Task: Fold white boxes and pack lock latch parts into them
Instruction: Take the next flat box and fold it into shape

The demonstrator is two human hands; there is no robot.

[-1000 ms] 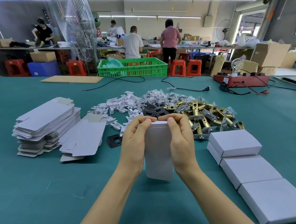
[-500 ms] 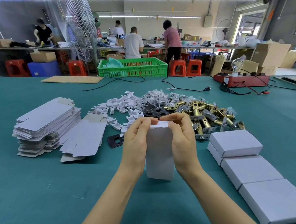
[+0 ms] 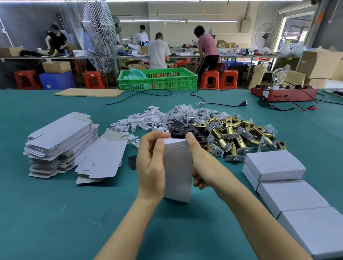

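Hands (image 3: 151, 165) (image 3: 199, 166) grip upright box (image 3: 179, 171); its top flap, seemingly tucked, could buckle under the thumb pressing at 12 o'clock.

Matt white cardboard box (image 3: 179, 171). Shiny gold and silver metal latches (image 3: 235, 134) at one o'clock. Smooth green cloth table (image 3: 39, 212). Green plastic crate (image 3: 160, 80) at twelve o'clock.
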